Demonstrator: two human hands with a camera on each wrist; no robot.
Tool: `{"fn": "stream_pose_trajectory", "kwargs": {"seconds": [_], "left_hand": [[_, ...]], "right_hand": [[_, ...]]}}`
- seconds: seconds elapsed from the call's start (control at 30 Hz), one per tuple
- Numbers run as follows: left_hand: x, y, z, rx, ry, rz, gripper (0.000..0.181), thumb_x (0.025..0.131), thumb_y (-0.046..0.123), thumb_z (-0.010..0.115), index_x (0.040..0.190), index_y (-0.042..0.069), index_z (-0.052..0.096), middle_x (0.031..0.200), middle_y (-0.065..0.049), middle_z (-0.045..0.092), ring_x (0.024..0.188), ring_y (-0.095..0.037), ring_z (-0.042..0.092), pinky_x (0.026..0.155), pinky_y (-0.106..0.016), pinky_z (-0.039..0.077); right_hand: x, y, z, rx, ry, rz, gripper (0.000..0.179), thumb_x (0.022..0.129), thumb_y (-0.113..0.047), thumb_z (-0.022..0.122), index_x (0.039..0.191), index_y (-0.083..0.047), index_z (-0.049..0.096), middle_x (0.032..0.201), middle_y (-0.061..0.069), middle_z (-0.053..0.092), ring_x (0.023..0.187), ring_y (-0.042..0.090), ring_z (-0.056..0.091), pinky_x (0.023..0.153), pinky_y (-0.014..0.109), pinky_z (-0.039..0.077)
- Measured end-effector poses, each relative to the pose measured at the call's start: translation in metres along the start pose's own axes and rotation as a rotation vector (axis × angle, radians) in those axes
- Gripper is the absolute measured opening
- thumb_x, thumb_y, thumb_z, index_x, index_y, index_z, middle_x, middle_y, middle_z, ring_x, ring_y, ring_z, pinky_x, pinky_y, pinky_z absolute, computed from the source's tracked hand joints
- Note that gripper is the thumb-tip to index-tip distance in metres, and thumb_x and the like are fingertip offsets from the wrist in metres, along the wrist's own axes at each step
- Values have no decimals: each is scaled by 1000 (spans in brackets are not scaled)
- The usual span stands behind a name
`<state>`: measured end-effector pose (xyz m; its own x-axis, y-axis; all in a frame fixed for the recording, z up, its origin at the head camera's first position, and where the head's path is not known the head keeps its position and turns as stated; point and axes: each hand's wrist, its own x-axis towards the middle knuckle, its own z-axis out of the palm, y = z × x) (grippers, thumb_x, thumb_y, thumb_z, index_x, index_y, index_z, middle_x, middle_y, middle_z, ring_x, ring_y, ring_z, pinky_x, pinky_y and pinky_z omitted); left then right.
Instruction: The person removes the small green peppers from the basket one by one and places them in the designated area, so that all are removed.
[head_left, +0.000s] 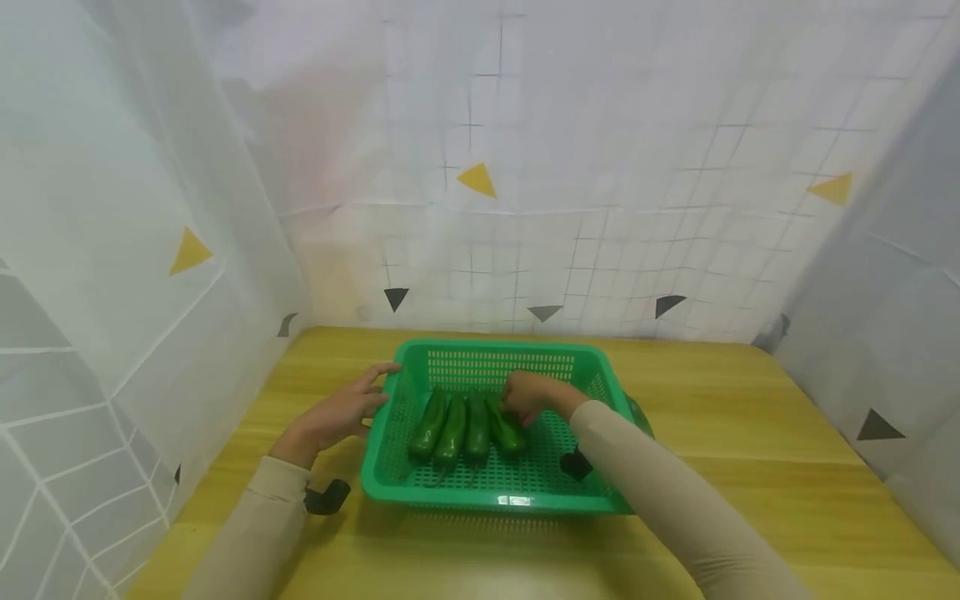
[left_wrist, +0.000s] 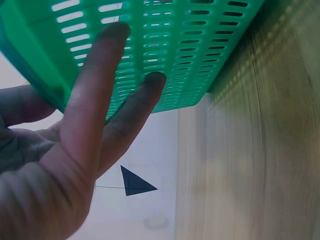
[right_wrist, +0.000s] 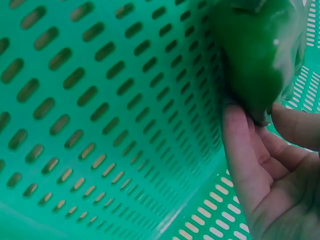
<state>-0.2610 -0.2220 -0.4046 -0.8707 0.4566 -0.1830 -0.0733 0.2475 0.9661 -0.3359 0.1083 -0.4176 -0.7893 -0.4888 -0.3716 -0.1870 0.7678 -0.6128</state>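
A green plastic basket with slotted walls stands on the wooden table. Inside it, several long green peppers lie side by side, left of the middle. My right hand reaches into the basket and pinches the far, narrow end of the rightmost green pepper. In the right wrist view, thumb and fingers close around the tip of that pepper, near the basket floor. My left hand is at the basket's left side, fingers spread and thumb near the rim. Two of its fingers extend along the slotted wall.
A dark green rounded thing shows just beyond the basket's right wall, mostly hidden by it. The wooden table extends to both sides. White patterned sheeting rises behind the table and on both sides.
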Motion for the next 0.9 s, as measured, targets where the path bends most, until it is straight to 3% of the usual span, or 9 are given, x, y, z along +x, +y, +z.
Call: {"fn": "stream_pose_trajectory", "kwargs": {"seconds": [0.23, 0.4, 0.63, 0.7, 0.9], "left_hand": [[0, 0, 1, 19, 1, 3, 56, 109, 15, 43, 159, 18, 17, 139, -29, 48, 106, -33, 64, 83, -50, 59], [1, 0, 1, 19, -2, 1, 56, 109, 14, 43, 159, 19, 17, 135, -28, 50, 104, -33, 65, 83, -50, 59], [0, 0, -1, 25, -11, 8, 56, 109, 15, 43, 158, 18, 16, 134, -29, 52, 105, -33, 65, 83, -50, 59], [0, 0, -1, 22, -11, 7, 56, 109, 15, 43, 158, 18, 16, 134, -29, 51, 105, -33, 65, 83, -50, 59], [0, 0, -1, 15, -12, 10, 56, 109, 15, 43, 159, 18, 16, 136, -28, 49, 105, -33, 65, 83, -50, 59]], "right_hand": [[-4, 1, -2, 7, -14, -17, 17, 102, -5, 57, 92, 3, 69, 87, 12, 66, 81, 25, 68, 70, 34, 62], [-5, 3, -7, 16, 10, -17, 13, 101, -4, 58, 100, 4, 69, 90, 12, 66, 82, 25, 68, 69, 34, 61], [-10, 2, -18, 58, 43, -21, 22, 100, -4, 58, 117, 6, 68, 99, 13, 68, 86, 25, 69, 72, 36, 62], [-13, 1, -20, 65, 47, -28, 21, 100, -5, 58, 115, 5, 69, 99, 12, 68, 85, 24, 69, 72, 36, 61], [-16, 0, -27, 86, 81, -37, 30, 101, -8, 59, 127, 7, 64, 115, 17, 67, 86, 23, 70, 70, 34, 61]]}}
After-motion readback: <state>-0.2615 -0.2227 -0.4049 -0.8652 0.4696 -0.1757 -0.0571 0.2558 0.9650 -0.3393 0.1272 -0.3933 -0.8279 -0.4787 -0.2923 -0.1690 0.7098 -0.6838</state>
